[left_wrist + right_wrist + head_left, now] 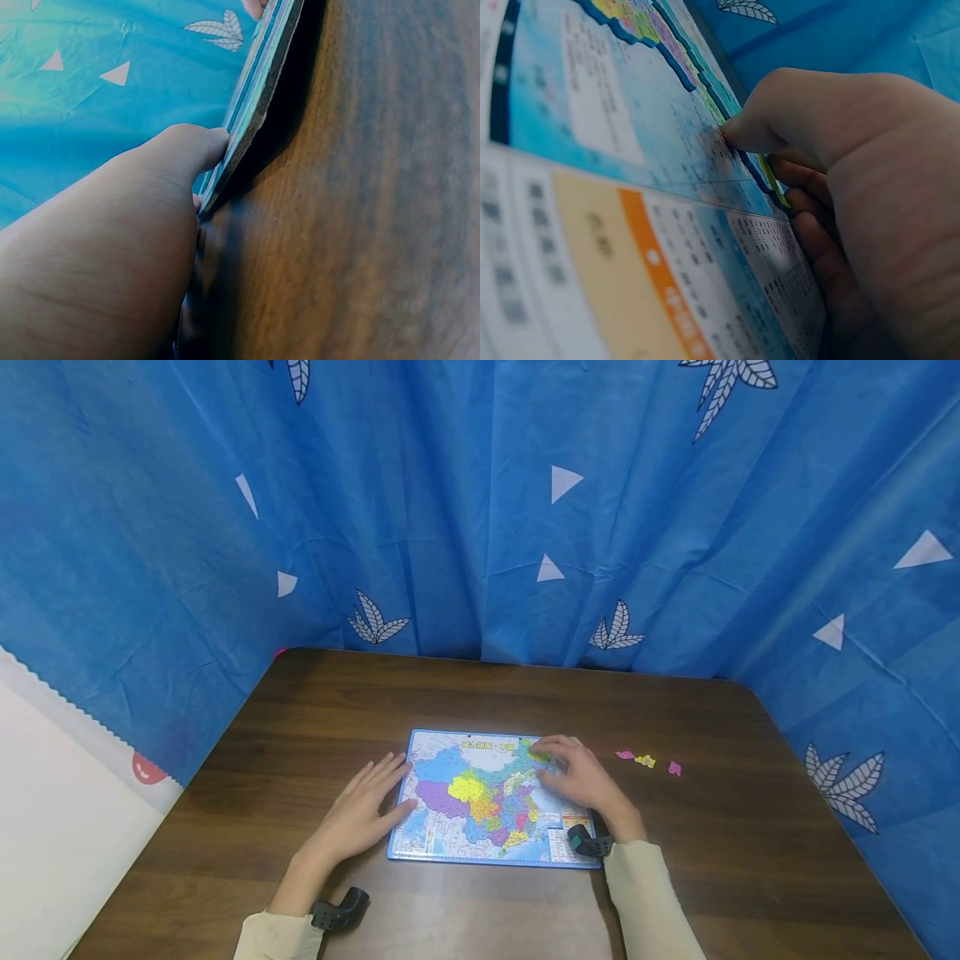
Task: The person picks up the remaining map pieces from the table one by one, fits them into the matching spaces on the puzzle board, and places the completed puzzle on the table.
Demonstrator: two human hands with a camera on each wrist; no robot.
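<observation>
A blue-framed map puzzle board (435,852) lies on the table, its map made of coloured pieces. My left hand (358,810) rests at the board's left edge with its fingers spread. In the left wrist view the thumb (202,146) touches the board's edge (262,94). Over the upper right of the map, my right hand (581,775) touches the board with thumb and fingertips apart. A yellow-green puzzle piece (537,753) lies under its fingers. The right wrist view shows the thumb (742,131) on the map and the other fingers by that piece's edge, partly hidden.
Right of the board lie loose puzzle pieces: a pink one (625,755), a yellow one (645,762) and another pink one (676,768). The brown wooden table (720,852) backs onto a blue curtain (450,527). Black wrist cameras sit on both wrists.
</observation>
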